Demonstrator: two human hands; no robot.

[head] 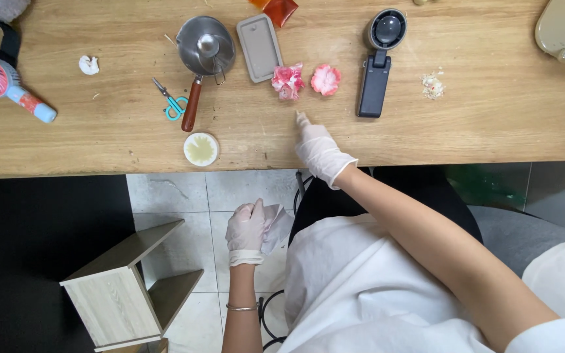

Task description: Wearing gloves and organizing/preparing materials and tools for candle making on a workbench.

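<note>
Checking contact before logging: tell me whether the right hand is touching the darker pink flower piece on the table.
Apart. The head view shows the right hand pointing, with bare wood between its fingertip and the pink flower piece.

wooden table (67, 140) | pale tiled floor (178, 196) | small wooden stool (125, 287) | even light

- A crumpled white tissue (276, 225) sits bunched in gloved fingers, low over the tiled floor, off the table's near edge.
- Two pink-and-white crumpled flower-like pieces lie side by side on the wooden tabletop: left one (288, 81) deeper pink, right one (325, 79) rounder, paler.
</note>
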